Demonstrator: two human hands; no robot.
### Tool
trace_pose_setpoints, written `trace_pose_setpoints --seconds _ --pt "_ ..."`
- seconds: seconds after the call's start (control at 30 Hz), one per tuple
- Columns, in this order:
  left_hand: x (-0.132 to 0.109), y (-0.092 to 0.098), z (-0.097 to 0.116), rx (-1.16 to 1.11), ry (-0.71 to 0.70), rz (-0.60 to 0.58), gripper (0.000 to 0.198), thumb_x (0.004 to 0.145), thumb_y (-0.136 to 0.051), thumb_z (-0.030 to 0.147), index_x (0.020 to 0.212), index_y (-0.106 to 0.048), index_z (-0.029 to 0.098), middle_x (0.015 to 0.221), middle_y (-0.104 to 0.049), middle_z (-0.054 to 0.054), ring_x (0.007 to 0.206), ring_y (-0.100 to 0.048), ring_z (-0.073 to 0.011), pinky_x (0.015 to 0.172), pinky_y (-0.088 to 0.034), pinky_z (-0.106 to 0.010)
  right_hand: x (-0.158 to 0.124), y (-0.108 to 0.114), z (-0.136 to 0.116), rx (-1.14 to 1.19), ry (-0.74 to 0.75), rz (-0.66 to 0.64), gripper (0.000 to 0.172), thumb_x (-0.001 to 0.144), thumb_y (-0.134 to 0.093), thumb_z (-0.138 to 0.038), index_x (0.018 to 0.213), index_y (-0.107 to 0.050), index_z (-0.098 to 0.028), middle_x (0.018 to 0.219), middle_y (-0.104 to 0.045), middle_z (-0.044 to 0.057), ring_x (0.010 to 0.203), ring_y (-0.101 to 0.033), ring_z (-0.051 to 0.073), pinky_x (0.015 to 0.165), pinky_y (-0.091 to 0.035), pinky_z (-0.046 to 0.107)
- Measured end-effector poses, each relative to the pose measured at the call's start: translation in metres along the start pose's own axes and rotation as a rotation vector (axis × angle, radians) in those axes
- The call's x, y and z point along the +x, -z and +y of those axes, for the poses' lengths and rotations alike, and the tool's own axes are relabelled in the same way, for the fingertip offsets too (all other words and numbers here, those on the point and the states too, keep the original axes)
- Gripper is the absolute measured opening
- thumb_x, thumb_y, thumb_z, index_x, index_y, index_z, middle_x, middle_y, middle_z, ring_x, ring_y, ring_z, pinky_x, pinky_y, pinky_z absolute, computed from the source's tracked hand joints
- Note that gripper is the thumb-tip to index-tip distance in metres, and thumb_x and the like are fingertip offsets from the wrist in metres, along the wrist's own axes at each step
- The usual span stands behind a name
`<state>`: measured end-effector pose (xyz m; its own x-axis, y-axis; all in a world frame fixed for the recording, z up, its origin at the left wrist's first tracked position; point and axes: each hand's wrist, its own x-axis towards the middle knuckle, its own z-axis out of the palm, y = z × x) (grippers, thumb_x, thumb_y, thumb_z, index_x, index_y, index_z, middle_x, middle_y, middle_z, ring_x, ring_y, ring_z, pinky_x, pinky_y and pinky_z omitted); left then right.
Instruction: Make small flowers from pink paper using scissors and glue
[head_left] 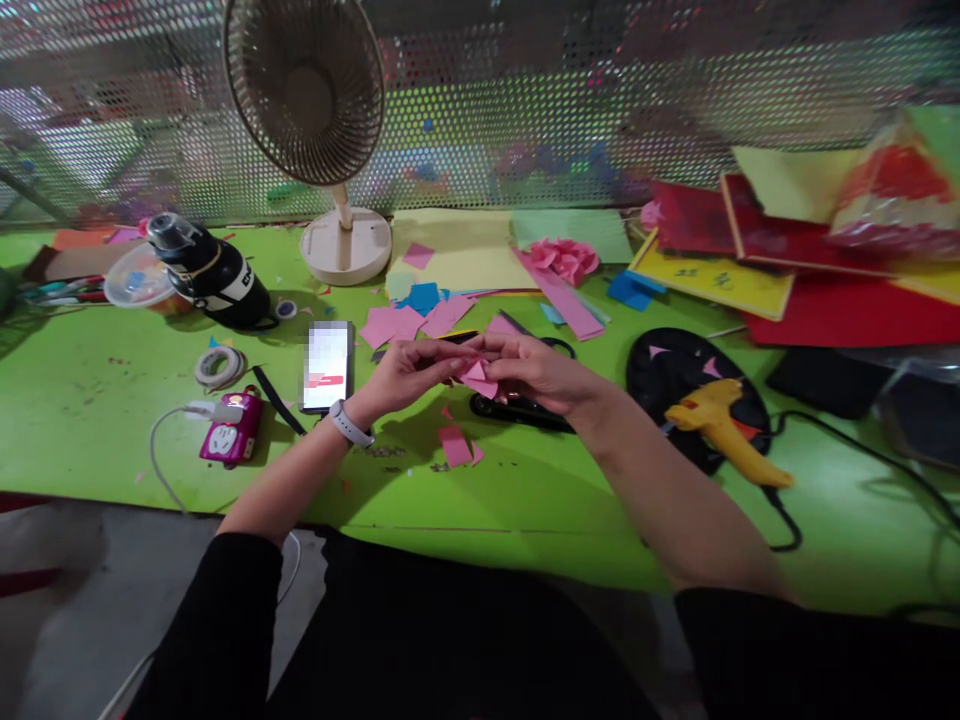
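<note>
Green table (pixel 90 420): left hand (pixel 405 375), right hand (pixel 540 372), one pink paper (pixel 478 381) between.

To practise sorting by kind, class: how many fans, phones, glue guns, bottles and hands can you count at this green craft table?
Fan: 1
Phone: 1
Glue gun: 1
Bottle: 1
Hands: 2, the left hand and right hand, both pinching a pink paper piece
Total: 6

On the table (pixel 75 400), the fan (pixel 307 90) stands at the back, the bottle (pixel 210 275) left of it. The phone (pixel 328 366) lies left of the left hand (pixel 405 375), which meets the right hand (pixel 536 370) around a paper piece (pixel 478 380); the glue gun (pixel 724 425) lies further right on a mat (pixel 652 392).
</note>
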<state>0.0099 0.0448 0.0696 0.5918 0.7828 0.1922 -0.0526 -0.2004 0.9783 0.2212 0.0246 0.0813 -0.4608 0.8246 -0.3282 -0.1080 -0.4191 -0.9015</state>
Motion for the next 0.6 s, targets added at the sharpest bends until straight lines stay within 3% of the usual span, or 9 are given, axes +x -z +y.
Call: trace_pose_setpoints --seconds 0.13,0.23,0.43,0.6 --pt "-0.0022 -0.0008 0.0031 0.037 0.074 -0.013 0.044 0.074 -0.082 0.042 0.108 -0.075 0.015 0.096 -0.077 -0.011 0.084 -0.072 -0.0172 0.075 -0.061 -0.028 0.0006 -0.0032 -0.0013 0.048 -0.028 0.007 0.038 0.066 -0.074 -0.018 0.104 -0.067 -0.018 0.07 -0.063 -0.004 0.047 -0.049 0.006 0.042 -0.038 0.017" --pt "-0.0028 -0.0039 0.0005 0.061 0.091 0.025 0.049 0.065 -0.088 0.041 0.104 -0.075 0.013 0.092 -0.077 -0.011 0.079 -0.072 -0.0166 0.073 -0.061 -0.028 0.0017 -0.0062 -0.0008 0.039 -0.029 0.035 0.036 0.066 -0.07 -0.016 0.102 -0.067 -0.019 0.069 -0.065 -0.003 0.046 -0.05 0.006 0.042 -0.041 0.019" --pt "-0.0019 -0.0049 -0.0004 -0.034 0.112 -0.038 0.053 0.067 -0.087 0.041 0.11 -0.072 0.012 0.097 -0.076 -0.011 0.071 -0.071 -0.0131 0.066 -0.059 -0.023 0.0016 -0.0055 0.0006 -0.004 0.017 0.012 0.04 0.069 -0.073 -0.016 0.108 -0.066 -0.018 0.081 -0.07 -0.002 0.05 -0.053 0.005 0.044 -0.042 0.017" --pt "-0.0008 -0.0039 -0.0005 -0.037 0.094 -0.047 0.043 0.073 -0.084 0.036 0.109 -0.074 0.014 0.094 -0.076 -0.01 0.069 -0.07 -0.0115 0.064 -0.057 -0.022 0.0012 -0.0024 0.0012 -0.022 0.035 -0.028 0.042 0.072 -0.077 -0.019 0.112 -0.065 -0.017 0.076 -0.068 -0.002 0.052 -0.055 0.005 0.046 -0.043 0.016"
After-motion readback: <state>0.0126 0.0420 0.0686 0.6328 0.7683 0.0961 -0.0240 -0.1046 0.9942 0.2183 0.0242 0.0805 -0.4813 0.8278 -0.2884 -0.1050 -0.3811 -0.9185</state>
